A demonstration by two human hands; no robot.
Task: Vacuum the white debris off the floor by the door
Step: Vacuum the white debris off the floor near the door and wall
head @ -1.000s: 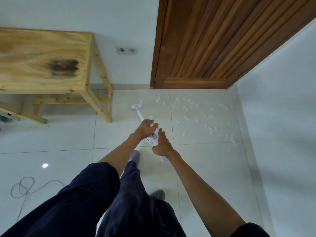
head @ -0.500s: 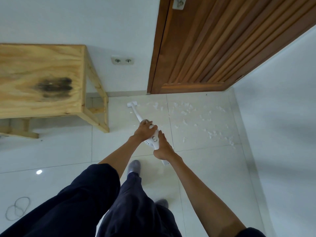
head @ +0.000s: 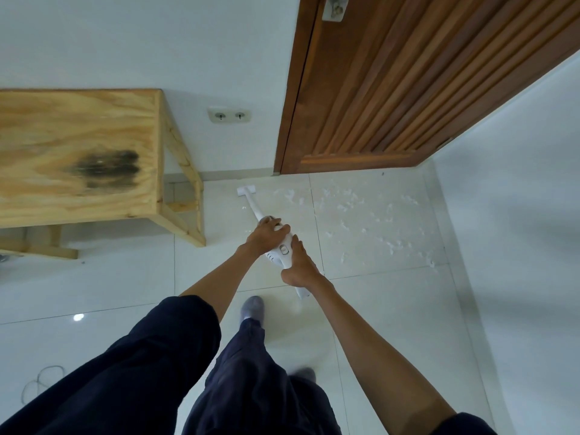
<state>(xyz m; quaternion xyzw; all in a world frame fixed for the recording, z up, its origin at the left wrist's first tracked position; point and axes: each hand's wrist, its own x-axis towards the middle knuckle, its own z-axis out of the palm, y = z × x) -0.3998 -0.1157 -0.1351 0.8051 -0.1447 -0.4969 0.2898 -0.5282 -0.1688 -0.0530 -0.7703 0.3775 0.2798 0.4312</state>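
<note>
Near door [head: 408,83], vacuum [head: 277,246] gripped by both closed hands, left hand [head: 266,235] forward, right hand [head: 299,265] behind; nozzle [head: 246,191] now closer to door frame, left of white debris [head: 361,215]; debris unswept.

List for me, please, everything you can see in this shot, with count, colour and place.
vacuum: one, white, on the floor, nozzle near the door frame
white debris: many scattered bits, on the tiles in front of the door
door: one, brown slatted wood, top right
table: one, light wood with a dark stain, left
wall socket: one double, white, on the wall between table and door
cable: one, grey, coiled on the floor, bottom left
floor: white glossy tiles
trousers: dark navy
socks: two, grey
left hand: grips the vacuum's tube end
right hand: grips the vacuum's handle
</note>
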